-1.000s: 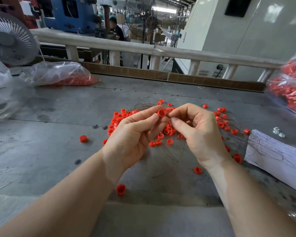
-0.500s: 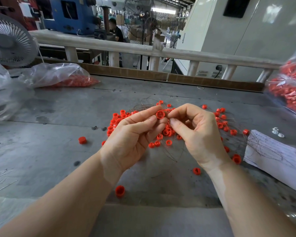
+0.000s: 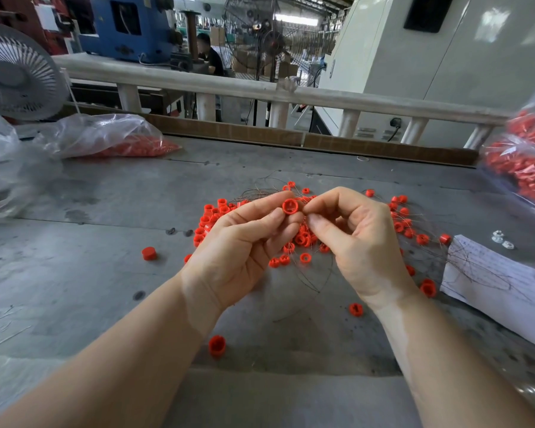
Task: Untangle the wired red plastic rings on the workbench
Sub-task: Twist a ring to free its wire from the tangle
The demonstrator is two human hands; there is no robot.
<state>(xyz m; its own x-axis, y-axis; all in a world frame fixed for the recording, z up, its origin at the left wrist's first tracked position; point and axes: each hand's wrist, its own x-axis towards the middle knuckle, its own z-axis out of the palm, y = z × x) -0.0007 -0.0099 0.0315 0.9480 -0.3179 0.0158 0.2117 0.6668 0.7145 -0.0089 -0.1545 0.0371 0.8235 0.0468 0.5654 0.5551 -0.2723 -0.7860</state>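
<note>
Red plastic ring [image 3: 290, 206], centre frame above the tangled pile [image 3: 303, 236], is pinched by the left hand [image 3: 241, 248]; right hand [image 3: 357, 239], pinching what looks like its wire, should draw gently, avoiding snags.

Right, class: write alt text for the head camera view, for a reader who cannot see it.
Two bare hands work over a grey workbench: the left hand pinches one red plastic ring while the right hand pinches beside it, above a tangled pile of wired red rings.

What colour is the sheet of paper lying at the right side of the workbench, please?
White, with faint writing; the sheet of paper shows best in the head view.
</note>
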